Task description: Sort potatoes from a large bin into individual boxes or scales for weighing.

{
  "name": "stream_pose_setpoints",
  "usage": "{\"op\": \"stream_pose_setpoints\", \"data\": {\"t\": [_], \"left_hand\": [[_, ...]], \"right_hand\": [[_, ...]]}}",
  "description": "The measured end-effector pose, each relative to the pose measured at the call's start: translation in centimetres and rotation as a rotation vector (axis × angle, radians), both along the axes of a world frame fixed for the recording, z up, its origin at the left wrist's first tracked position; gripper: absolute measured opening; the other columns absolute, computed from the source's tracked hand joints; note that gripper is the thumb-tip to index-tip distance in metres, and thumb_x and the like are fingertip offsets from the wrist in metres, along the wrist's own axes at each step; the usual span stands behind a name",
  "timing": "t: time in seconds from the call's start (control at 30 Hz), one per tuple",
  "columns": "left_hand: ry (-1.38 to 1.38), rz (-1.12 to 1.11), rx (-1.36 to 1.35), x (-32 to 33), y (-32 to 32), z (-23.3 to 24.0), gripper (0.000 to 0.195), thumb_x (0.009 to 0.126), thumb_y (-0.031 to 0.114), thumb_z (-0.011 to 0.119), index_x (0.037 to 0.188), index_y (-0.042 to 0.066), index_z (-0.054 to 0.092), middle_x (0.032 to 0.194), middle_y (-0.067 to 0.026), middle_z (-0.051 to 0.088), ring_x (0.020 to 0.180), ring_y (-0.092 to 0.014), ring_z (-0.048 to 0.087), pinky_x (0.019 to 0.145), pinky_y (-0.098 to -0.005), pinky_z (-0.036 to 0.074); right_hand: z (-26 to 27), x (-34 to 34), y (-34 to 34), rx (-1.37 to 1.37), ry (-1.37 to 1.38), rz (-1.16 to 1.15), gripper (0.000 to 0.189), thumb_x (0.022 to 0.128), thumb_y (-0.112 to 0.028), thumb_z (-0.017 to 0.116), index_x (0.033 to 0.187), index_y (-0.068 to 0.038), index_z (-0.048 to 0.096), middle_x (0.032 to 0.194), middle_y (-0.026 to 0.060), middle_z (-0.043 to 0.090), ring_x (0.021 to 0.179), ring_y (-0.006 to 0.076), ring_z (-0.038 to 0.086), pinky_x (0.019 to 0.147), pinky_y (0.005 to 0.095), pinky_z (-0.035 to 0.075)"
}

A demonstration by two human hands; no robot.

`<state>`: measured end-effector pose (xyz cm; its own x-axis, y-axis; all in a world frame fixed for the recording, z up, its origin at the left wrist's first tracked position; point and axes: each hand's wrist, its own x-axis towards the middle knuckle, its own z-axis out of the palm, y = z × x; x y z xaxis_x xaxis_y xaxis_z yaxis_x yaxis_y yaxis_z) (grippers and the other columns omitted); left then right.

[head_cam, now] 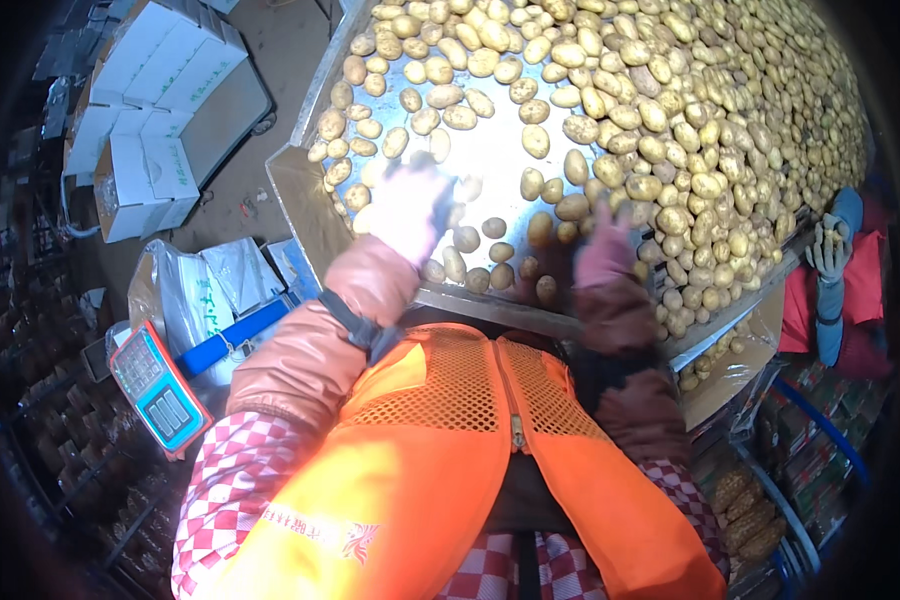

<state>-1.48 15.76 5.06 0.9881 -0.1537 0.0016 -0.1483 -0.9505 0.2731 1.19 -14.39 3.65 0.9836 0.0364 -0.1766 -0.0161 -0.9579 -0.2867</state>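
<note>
Before me is a metal sorting table (499, 169) with a raised rim, heaped with potatoes (690, 135) on the right and at the back. Over the bright, thinly covered left part is my left hand (412, 206), washed out by glare and blurred. Potatoes lie close around it; whether it grips one cannot be made out. My right hand (606, 244) reaches to the near edge of the heap, its fingers blurred among the potatoes. What its fingertips hold, if anything, is not visible. Several loose potatoes (466, 240) lie between the two hands.
An open cardboard box (304, 199) adjoins the table's left end. A digital scale (161, 390) stands beside a plastic-lined box (195, 289) at lower left. White cartons (150, 165) are stacked farther left. At right, a co-worker's gloved hand (829, 244) is near another potato box (746, 367).
</note>
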Motion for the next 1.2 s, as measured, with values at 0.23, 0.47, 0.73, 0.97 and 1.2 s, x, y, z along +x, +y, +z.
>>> {"op": "stream_pose_setpoints", "data": {"t": [0.23,0.47,0.73,0.97,1.2], "left_hand": [[-0.087,0.578,-0.042,15.0,3.2,-0.5,0.046,0.091,0.049,0.067,0.131,0.027,0.067,0.153,-0.0178,0.046,0.136,-0.041,0.048,0.111,-0.0552,0.041],[0.064,-0.113,-0.098,6.7,4.5,-2.8,0.043,0.094,0.019,0.06,0.136,0.025,0.063,0.151,-0.0108,0.047,0.131,-0.033,0.052,0.111,-0.0494,0.04],[-0.029,0.16,-0.546,-3.0,-0.4,1.3,0.033,0.094,0.019,0.061,0.125,0.01,0.066,0.098,-0.0096,0.068,0.088,-0.028,0.065,0.08,-0.0436,0.051],[-0.078,0.092,-0.096,-6.2,1.3,-1.6,0.035,0.083,0.027,0.073,0.116,0.019,0.071,0.13,-0.0109,0.062,0.125,-0.035,0.054,0.108,-0.0526,0.039],[-0.329,-0.127,-0.253,1.8,-6.3,0.2,0.026,0.081,0.017,0.073,0.105,0.012,0.07,0.105,-0.008,0.069,0.108,-0.032,0.063,0.094,-0.0471,0.047]], "right_hand": [[-4.3,-1.1,4.9,0.428,0.018,0.395,0.047,0.092,-0.003,0.054,0.137,-0.015,0.06,0.141,0.0207,0.055,0.11,0.0378,0.066,0.092,0.0393,0.055],[0.3,-2.6,-4.1,1.56,0.674,-0.579,0.05,0.093,-0.026,0.066,0.136,-0.002,0.058,0.108,0.0062,0.064,0.081,0.0121,0.058,0.066,0.0231,0.047],[-1.2,-4.4,-7.7,0.987,0.534,-0.522,0.048,0.093,-0.034,0.068,0.131,-0.004,0.061,0.082,-0.0002,0.062,0.066,0.0089,0.057,0.054,0.022,0.045],[-1.6,-3.6,-10.1,1.293,0.617,-0.774,0.033,0.098,-0.021,0.059,0.128,-0.008,0.064,0.094,0.0027,0.067,0.068,0.0122,0.061,0.054,0.0255,0.048],[-1.4,-6.4,-1.5,0.344,0.195,0.13,0.03,0.091,-0.003,0.057,0.118,-0.009,0.07,0.115,0.0147,0.067,0.095,0.0313,0.068,0.086,0.0392,0.054]]}}
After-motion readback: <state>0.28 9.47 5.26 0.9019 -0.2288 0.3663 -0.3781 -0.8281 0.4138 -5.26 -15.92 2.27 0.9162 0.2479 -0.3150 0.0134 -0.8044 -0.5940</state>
